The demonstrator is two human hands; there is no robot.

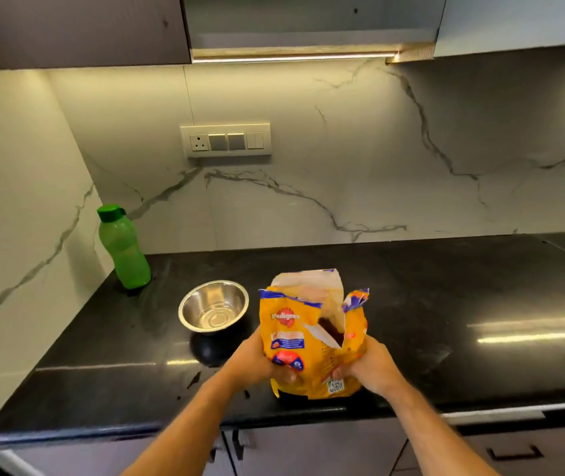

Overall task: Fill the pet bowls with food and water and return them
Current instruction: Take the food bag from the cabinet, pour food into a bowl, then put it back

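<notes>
Both hands, left hand point(255, 360) and right hand point(368, 367), wrapped round the yellow kibble bag point(312, 341), upright on the black counter point(446, 304). Steel bowl point(213, 310) just left, empty. Ragged torn top (wide, floppy), so probably kibble everywhere if tipped fast.

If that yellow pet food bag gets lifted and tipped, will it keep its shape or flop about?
Probably floppy: the yellow crinkled pet food bag looks like thin film, its torn top sagging. The left hand and right hand both grip its lower part, suggesting some weight. Kibble inside would likely shift when tilted.
</notes>
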